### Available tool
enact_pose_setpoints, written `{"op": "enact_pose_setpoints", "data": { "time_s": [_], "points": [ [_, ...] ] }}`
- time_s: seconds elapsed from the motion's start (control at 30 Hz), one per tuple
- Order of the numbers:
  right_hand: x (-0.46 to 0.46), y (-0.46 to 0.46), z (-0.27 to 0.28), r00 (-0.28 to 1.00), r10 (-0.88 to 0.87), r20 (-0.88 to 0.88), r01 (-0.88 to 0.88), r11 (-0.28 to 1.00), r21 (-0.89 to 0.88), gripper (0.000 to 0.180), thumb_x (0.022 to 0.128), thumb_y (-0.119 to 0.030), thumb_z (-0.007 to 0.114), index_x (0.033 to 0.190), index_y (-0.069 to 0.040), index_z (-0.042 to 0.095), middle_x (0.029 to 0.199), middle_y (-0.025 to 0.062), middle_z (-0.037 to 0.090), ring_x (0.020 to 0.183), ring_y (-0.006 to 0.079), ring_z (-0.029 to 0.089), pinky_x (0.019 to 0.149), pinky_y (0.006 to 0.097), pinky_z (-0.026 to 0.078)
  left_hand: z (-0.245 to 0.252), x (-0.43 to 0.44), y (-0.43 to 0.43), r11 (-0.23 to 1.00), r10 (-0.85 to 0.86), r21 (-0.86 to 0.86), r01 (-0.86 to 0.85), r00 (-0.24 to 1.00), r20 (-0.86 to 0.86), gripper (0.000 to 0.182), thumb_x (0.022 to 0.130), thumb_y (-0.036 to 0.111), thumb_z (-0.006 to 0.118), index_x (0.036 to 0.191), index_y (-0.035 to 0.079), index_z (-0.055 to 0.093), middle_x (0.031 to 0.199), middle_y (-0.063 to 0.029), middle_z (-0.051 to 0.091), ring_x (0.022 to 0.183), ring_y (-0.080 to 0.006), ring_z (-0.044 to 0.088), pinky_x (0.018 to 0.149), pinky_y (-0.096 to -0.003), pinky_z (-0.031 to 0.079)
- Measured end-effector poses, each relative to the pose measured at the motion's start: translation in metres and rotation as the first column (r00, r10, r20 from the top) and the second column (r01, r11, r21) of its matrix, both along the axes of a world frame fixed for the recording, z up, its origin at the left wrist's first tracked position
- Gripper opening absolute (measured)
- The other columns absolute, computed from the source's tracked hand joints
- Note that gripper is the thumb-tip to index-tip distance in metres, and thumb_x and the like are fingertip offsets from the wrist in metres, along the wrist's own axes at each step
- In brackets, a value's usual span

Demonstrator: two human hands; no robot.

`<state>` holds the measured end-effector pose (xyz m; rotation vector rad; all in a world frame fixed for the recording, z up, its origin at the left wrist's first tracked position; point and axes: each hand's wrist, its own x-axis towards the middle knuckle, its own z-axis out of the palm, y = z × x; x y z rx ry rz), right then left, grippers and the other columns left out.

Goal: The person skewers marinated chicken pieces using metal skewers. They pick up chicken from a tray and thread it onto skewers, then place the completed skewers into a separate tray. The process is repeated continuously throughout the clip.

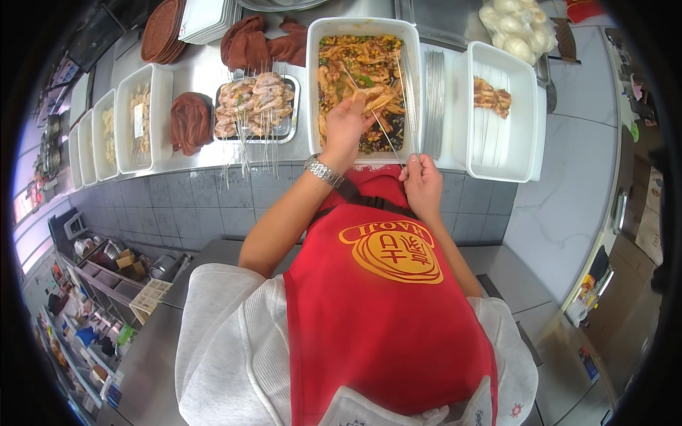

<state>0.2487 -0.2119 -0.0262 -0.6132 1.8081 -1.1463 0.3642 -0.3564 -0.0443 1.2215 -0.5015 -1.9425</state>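
Observation:
My left hand (345, 125), with a metal watch on its wrist, pinches a piece of marinated meat (377, 101) over a white plastic tub (364, 22). A thin metal skewer (388, 136) runs through or behind this piece; my fingers hide which. The skewer's lower end is in my right hand (422, 182), at the tub's near rim. Several more skewers (409, 96) lie along the tub's right side and reach down to that hand. Marinated meat pieces (341, 58) with chopped green and yellow bits and dark sauce fill the tub.
Right of the tub lie loose skewers (435, 101), then a white tub (527, 112) with skewered meat (491, 98). Leftward are a metal tray (294, 120) of skewered raw meat (254, 104), brown cloths (190, 122) and white tubs (160, 112). A bag of pale round items (517, 32) stands back right.

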Motion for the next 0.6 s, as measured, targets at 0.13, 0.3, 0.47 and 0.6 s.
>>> {"op": "enact_pose_setpoints", "data": {
  "time_s": [0.13,0.3,0.47,0.6],
  "points": [
    [-0.003,0.000,-0.003,0.995,0.081,0.061,-0.085,0.994,0.069,0.023,0.095,-0.020,0.059,0.082,0.000,0.058,0.058,-0.0024,0.054,0.050,0.0026,0.044,0.046,0.0221,0.035,0.004,0.002,0.003,0.999,0.019,-0.029,-0.019,1.000,0.007,0.026,0.100,0.021,0.051,0.109,-0.002,0.060,0.108,-0.0111,0.066,0.092,-0.0169,0.067,0.079,-0.0267,0.056],
    [-0.005,-0.001,-0.003,0.964,0.087,0.250,-0.119,0.986,0.115,0.022,0.096,-0.019,0.058,0.082,-0.003,0.056,0.057,-0.0054,0.048,0.046,0.0009,0.038,0.042,0.0211,0.028,-0.002,0.004,0.005,0.984,-0.105,-0.116,0.135,0.968,0.229,0.025,0.100,0.020,0.052,0.107,-0.001,0.062,0.105,-0.0080,0.067,0.087,-0.0164,0.068,0.074,-0.0249,0.056],
    [-0.007,-0.006,0.008,0.819,-0.035,0.573,-0.022,0.996,0.091,0.020,0.098,-0.017,0.056,0.081,-0.006,0.053,0.054,-0.0079,0.038,0.042,0.0010,0.028,0.037,0.0205,0.020,0.005,0.011,-0.002,0.857,-0.200,-0.283,0.431,0.785,0.587,0.036,0.100,0.030,0.050,0.104,-0.004,0.063,0.078,-0.0109,0.067,0.072,-0.0160,0.067,0.062,-0.0281,0.054],
    [-0.005,-0.009,0.014,0.832,-0.084,0.549,0.038,0.995,0.095,0.020,0.098,-0.016,0.055,0.080,-0.007,0.051,0.054,-0.0074,0.037,0.041,0.0018,0.028,0.036,0.0202,0.020,-0.021,0.017,-0.046,0.535,0.119,-0.293,0.793,0.273,0.955,0.029,0.096,0.026,0.051,0.092,0.001,0.065,0.067,-0.0129,0.065,0.068,-0.0295,0.065,0.059,-0.0375,0.049]
  ]
}}
